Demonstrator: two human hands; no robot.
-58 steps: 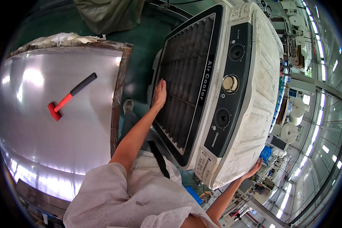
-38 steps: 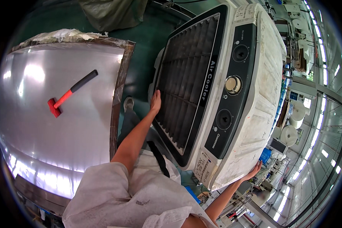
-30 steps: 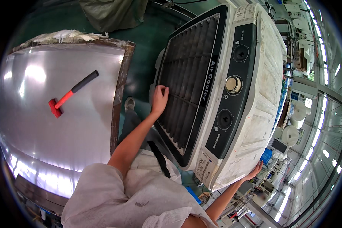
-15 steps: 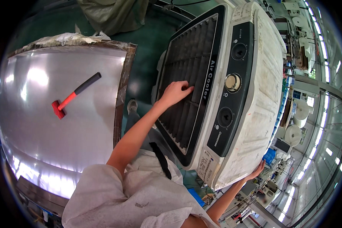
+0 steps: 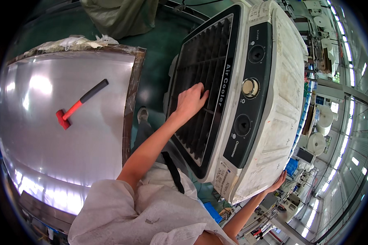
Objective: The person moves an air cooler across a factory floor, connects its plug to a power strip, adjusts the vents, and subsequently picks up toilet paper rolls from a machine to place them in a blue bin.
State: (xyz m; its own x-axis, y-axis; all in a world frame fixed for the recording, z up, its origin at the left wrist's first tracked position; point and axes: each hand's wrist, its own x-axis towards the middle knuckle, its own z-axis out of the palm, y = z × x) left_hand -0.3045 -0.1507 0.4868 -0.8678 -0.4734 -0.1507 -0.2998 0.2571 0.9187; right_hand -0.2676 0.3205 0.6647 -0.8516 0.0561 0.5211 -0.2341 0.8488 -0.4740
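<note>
An off-white air cooler (image 5: 282,106) with scuffed sides fills the right half of the view. Its dark front grille (image 5: 208,49) has rows of slats. At the middle of that grille is my left hand (image 5: 189,100), its fingers bent and the thumb closed against a slat; the exact grip is partly hidden. Beside the grille runs a black control panel (image 5: 253,34) with two dark knobs and a gold one (image 5: 250,87). My right hand (image 5: 277,182) lies with stretched fingers against the cooler's far lower edge.
To the left stands a shiny metal-topped table (image 5: 98,151) with a worn brown edge. A red hammer (image 5: 73,109) with a black grip lies on it. A grey-green cloth cover (image 5: 118,16) hangs behind. White rolls (image 5: 316,143) and workshop equipment are on the right.
My left hand has shifted and turned slightly at the grille, its fingers curled more. The slats there look tilted differently, with wider dark gaps. My right hand stays put.
</note>
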